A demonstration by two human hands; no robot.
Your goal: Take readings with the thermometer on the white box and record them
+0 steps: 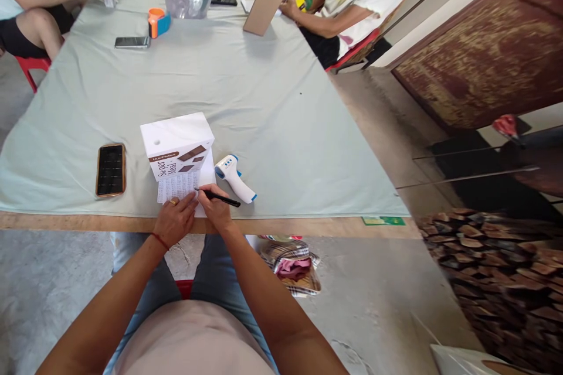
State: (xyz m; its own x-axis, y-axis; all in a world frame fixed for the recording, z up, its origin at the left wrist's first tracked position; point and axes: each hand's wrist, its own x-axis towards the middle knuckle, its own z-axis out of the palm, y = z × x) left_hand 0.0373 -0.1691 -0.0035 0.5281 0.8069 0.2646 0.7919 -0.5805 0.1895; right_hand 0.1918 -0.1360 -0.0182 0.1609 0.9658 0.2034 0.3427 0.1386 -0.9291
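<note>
A white box [176, 135] stands on a cloth-covered table. Just in front of it lies a paper [178, 183] bearing rows of small marks. The left hand [175, 221] rests on the paper's near edge, fingers loosely extended, gripping nothing. The right hand [214, 205] pinches a black pen [226, 199], tip at the paper's right side. Many rows look filled; what remains is unclear, since the hands cover the lower part. A white thermometer gun [235, 179] lies right of the box.
</note>
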